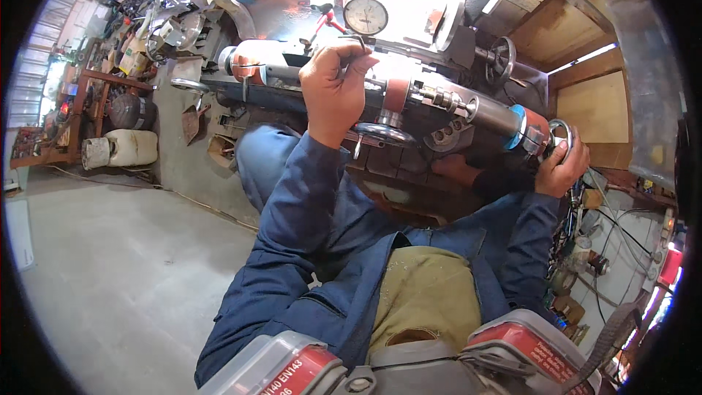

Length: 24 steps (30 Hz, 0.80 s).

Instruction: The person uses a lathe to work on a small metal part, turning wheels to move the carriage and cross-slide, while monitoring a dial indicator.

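Note:
My left hand (338,91) is raised over a metal machine (278,84), just below a round dial gauge (365,16) with a red-handled holder (329,20). Its fingers are curled and pinched at a small dark part that I cannot make out. Below and right of it is a large chrome handwheel (384,133). My right hand (561,164) grips a chrome handwheel at the right end of a steel cylinder (493,115) with a blue collar (515,132). Between my hands, a spindle (439,99) carries small metal fittings.
Another hand (453,168), apparently a co-worker's, is low under the machine. Cluttered shelving (99,80) and gas cylinders (135,148) stand at left over a concrete floor (124,249). Wooden panels (592,110), hoses and cables are at right. Respirator filters (523,344) fill the lower edge.

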### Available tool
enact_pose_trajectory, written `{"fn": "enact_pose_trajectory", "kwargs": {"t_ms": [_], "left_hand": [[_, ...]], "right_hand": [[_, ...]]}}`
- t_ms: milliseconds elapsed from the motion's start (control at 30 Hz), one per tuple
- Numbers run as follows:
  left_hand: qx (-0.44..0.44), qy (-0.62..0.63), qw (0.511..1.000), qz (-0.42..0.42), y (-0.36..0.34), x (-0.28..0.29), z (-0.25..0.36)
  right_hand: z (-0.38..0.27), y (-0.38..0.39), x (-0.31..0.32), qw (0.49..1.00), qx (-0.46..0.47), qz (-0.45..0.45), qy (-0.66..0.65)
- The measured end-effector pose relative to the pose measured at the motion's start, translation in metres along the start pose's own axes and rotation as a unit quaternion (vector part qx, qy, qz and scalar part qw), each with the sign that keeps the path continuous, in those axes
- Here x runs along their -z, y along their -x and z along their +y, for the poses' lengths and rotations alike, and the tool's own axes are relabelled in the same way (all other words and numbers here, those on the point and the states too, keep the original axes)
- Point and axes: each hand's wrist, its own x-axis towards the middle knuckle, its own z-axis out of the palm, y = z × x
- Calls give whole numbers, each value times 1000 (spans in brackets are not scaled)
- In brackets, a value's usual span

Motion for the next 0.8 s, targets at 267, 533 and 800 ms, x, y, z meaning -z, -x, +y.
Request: {"fn": "enact_pose_trajectory", "kwargs": {"t_ms": [267,533,800], "left_hand": [[-69,-69,991,-90,-10,2,15],[-134,-64,989,-25,-6,3,15],[90,290,950,-68,-13,4,27]], "right_hand": [[1,3,-1,1000,-13,2,-17],[1,5,-3,1000,-18,9,5],[-2,6,-3,1000,-10,22,17]]}}
